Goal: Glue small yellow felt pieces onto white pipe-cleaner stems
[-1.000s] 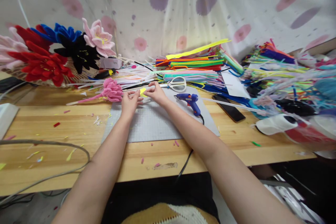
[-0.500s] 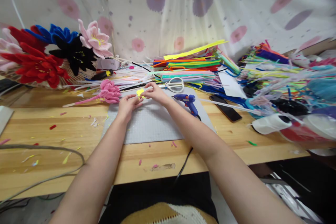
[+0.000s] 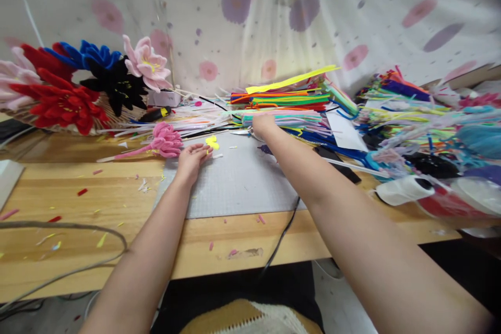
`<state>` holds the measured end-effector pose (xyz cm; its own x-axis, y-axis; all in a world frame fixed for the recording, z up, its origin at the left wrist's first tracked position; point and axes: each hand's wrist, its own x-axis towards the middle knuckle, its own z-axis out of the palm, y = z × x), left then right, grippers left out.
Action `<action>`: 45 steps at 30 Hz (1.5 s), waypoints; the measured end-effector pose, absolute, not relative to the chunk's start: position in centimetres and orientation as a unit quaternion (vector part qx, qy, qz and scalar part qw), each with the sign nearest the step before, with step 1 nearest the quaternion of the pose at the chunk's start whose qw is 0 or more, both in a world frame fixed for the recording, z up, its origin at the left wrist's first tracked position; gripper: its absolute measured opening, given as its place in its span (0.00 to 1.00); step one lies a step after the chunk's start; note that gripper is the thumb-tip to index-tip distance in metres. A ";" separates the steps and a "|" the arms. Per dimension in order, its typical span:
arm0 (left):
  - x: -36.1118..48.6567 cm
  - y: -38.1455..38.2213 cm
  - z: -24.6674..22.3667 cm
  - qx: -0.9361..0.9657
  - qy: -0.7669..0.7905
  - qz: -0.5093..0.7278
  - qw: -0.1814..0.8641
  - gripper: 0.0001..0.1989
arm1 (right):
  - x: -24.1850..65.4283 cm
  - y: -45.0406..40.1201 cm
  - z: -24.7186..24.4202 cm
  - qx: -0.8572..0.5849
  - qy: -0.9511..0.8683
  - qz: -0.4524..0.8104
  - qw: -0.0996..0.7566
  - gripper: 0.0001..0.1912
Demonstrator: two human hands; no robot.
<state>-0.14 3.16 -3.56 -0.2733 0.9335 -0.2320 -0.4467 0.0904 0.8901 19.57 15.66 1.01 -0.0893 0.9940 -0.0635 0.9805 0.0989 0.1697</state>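
Observation:
My left hand [image 3: 193,159] rests at the left edge of the grey cutting mat [image 3: 235,182], palm turned up, with a tiny yellow bit at its fingertips. Small yellow pieces [image 3: 212,142] lie just beyond those fingers. My right hand [image 3: 263,125] is at the mat's far edge, over the white-handled scissors, which it mostly covers; its fingers are hidden, so its hold cannot be made out. Beneath my right forearm, the purple glue gun [image 3: 265,150] shows only in part. A pink fuzzy flower [image 3: 166,141] lies left of the mat.
Bundles of coloured pipe cleaners [image 3: 289,102] lie along the back. Red, blue, black and pink flowers [image 3: 74,94] stand at the left. A dark phone [image 3: 338,164] and a white spool [image 3: 405,188] are on the right. A cable [image 3: 282,237] crosses the table's front edge.
My right hand has left the yellow pieces and moved right to the scissors. The yellow pieces now lie uncovered on the mat. My left hand has stayed nearly in place.

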 end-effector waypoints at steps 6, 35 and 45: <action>-0.3 3.2 -3.7 0.239 0.483 0.640 0.548 0.11 | 19.8 15.1 0.6 0.657 0.747 0.082 0.054 0.16; 0.1 2.8 -2.9 0.093 0.446 0.695 0.556 0.07 | 19.5 4.8 1.3 0.480 0.709 -0.486 -0.178 0.18; -0.2 3.3 -2.8 -0.011 0.398 0.693 0.601 0.10 | 19.8 4.2 0.5 0.285 0.647 -0.706 -0.047 0.31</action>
